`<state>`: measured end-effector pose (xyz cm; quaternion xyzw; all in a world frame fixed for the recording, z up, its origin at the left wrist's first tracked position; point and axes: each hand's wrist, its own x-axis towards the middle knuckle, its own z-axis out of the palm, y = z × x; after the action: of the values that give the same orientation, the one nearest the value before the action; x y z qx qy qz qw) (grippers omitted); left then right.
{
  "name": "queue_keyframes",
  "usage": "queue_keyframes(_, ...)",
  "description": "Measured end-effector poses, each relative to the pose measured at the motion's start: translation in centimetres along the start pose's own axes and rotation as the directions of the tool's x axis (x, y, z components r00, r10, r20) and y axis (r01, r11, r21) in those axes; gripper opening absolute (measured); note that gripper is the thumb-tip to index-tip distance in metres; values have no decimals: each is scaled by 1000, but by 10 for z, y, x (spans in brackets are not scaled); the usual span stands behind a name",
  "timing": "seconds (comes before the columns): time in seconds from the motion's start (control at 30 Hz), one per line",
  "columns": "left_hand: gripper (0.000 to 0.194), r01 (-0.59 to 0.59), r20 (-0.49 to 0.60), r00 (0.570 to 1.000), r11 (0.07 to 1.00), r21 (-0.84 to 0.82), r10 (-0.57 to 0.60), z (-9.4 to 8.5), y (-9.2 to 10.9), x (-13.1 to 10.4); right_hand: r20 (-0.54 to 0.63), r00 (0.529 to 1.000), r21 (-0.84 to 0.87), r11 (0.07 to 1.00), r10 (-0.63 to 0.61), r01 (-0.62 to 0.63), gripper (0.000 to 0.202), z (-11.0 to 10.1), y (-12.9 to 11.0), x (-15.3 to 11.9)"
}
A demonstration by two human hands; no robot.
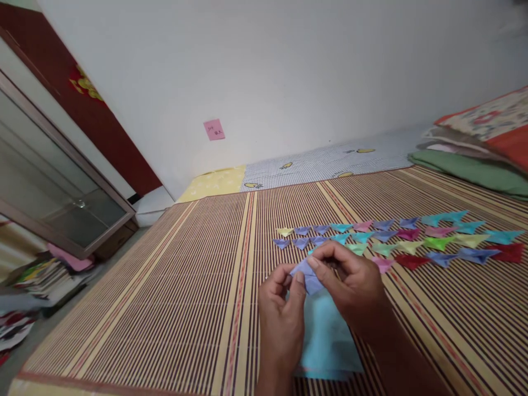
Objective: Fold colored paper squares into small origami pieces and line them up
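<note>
Low and right of centre, my left hand [282, 302] pinches the left side of a folded purple paper [312, 283] between thumb and fingers. My right hand [350, 280] grips the same paper at its upper right, thumb on top. Beneath both hands, turquoise paper sheets [328, 341] lie on the striped mat [185, 291]. Beyond my hands are rows of small folded paper pieces in several colours, among them a yellow one [284, 232], a dark red one [412, 261] and a green one [439, 243].
Folded cloths and a green cloth [466, 170] are stacked at the mat's far right. A pink note [214, 130] is stuck on the white wall [289, 71]. At the left stand a glass-panelled cabinet [61, 159] and a pile of books [45, 278].
</note>
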<state>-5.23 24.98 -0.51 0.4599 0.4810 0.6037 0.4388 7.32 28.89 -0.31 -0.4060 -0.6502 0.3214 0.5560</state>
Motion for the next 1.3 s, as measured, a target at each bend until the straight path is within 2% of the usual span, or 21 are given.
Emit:
queue_keyframes(0.13, 28, 0, -33, 999, 1000, 11, 0, -1, -2, 1, 71, 997, 20, 999, 34, -36, 15, 2, -2, -1)
queue_keyframes(0.3, 30, -108, -17, 993, 951, 291, 118, -3, 0, -3, 96, 982, 163, 971, 163, -177, 16, 3, 0, 1)
queue_keyframes(0.37, 30, -122, 15, 992, 932, 342, 124, -4, 1, -4, 96, 970, 248, 938, 224, -241, 16, 3, 3, 3)
queue_keyframes(0.5, 23, -26, 90, 996, 985, 171, 10, -7, -2, 0, 177, 935, 328, 878, 307, -350, 18, 2, 9, 6)
queue_keyframes(0.57, 25, 22, 77, 997, 995, 97, -30, -11, -5, 2, 252, 917, 334, 862, 309, -383, 21, 1, 11, 7)
queue_keyframes(0.7, 27, 74, -14, 997, 997, -39, -74, -17, -11, 6, 338, 911, 269, 903, 236, -334, 29, -3, 13, 8)
queue_keyframes(0.8, 27, 58, -73, 995, 993, -106, -66, -19, -14, 7, 352, 916, 157, 953, 191, -259, 24, -4, 13, 7)
queue_keyframes(0.9, 25, 48, -100, 993, 987, -152, -64, -19, -16, 8, 337, 925, 113, 967, 178, -227, 22, -2, 12, 5)
queue_keyframes(1.03, 22, 38, -100, 993, 978, -206, -60, -19, -16, 8, 330, 932, 131, 970, 152, -205, 24, -1, 12, 5)
queue_keyframes(1.17, 22, 73, -69, 993, 970, -232, -91, -23, -14, 7, 383, 914, 124, 973, 136, -196, 31, -5, 13, 6)
queue_keyframes(1.3, 24, 104, -36, 993, 972, -209, -114, -26, -14, 7, 403, 908, 88, 983, 114, -163, 24, -7, 13, 6)
